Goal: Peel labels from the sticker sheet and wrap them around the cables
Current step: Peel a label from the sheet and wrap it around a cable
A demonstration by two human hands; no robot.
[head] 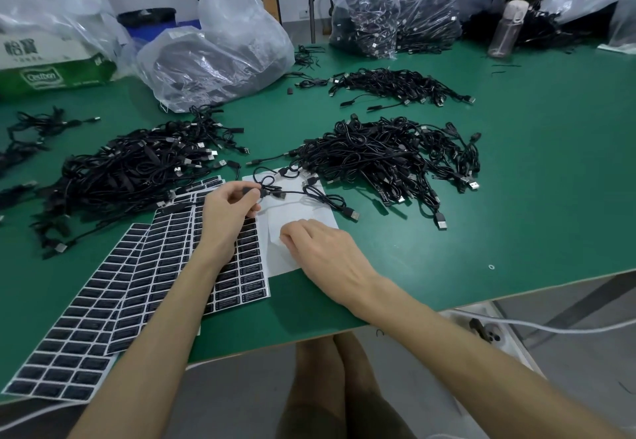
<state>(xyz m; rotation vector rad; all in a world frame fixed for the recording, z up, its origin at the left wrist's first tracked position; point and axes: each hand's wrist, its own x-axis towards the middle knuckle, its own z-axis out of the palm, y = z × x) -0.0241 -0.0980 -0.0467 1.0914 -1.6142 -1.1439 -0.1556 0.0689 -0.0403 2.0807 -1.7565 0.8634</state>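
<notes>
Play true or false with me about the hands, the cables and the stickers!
1. The left hand holds a black cable. True.
2. The table is red. False: it is green.
3. The right hand rests on a white sheet. True.
4. The stickers are yellow. False: they are black, in rows on white sheets.
5. A bottle stands upright at the far side of the table. True.
</notes>
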